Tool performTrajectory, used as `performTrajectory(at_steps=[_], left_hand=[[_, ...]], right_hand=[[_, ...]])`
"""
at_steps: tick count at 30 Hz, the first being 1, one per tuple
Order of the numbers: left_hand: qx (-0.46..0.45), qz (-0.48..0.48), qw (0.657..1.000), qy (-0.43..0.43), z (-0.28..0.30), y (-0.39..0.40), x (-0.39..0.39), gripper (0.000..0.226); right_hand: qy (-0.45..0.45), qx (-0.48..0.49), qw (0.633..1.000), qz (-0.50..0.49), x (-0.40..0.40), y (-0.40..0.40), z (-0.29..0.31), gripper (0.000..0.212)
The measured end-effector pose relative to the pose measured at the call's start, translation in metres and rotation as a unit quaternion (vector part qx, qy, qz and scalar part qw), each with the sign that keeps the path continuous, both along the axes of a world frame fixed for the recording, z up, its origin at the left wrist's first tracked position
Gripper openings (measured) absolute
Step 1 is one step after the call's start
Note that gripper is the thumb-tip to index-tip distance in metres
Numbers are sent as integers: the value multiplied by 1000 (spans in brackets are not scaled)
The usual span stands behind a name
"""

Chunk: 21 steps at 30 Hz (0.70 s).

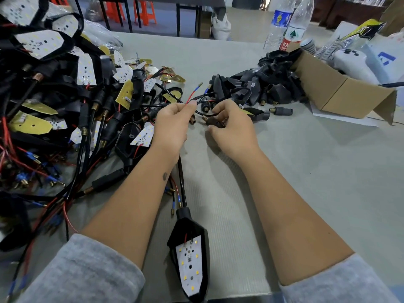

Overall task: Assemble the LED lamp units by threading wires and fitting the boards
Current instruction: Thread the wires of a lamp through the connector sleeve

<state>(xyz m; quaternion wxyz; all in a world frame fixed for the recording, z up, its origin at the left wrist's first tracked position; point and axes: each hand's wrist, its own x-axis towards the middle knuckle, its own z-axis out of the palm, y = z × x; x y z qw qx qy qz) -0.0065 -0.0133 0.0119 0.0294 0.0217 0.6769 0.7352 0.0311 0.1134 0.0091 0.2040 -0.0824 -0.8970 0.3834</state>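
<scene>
Left hand [172, 123] pinches red wire [192, 95]; right hand [231, 127] grips black socket [215, 122], both beyond finished lamp [190, 259].

Grey-topped bench [295, 171] and what lies on it.
Left: tangled heap of black cables, black lamp housings and white LED boards [54, 101], some boards yellow side up. Far centre-right: pile of empty black plastic housings [258, 88], just beside an open brown cardboard box [341, 92] sitting on a white paper sheet [341, 119]. Near edge, between the forearms: one assembled black lamp unit with white LED board [190, 261]. Two clear plastic bottles [290, 25] stand at the far side.
</scene>
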Motion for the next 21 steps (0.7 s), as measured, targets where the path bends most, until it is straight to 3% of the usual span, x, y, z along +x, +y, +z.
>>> performTrajectory(at_steps=[3,7,9,11,15,18,21], left_hand=[[1,-3,1000,11,2,-1,3,29],[-31,-10,999,34,0,0,4,29],[-48,-11,998,44,-1,1,4,26],[-58,-10,997,48,-1,1,4,24],[-76,4,996,46,-2,2,4,27],[-84,10,996,39,-2,1,4,30],[-81,9,996,45,-2,2,4,31]], right_hand=[[13,-52,998,-21,-1,1,0,30],[-7,19,995,-94,-5,4,0,27],[17,-42,995,-85,-5,4,1,25],[80,-163,981,-62,-3,4,4,23],[135,-393,908,-54,0,5,10,17],[142,-550,823,-12,-4,7,12,14],[123,-617,776,33,-3,8,12,14]])
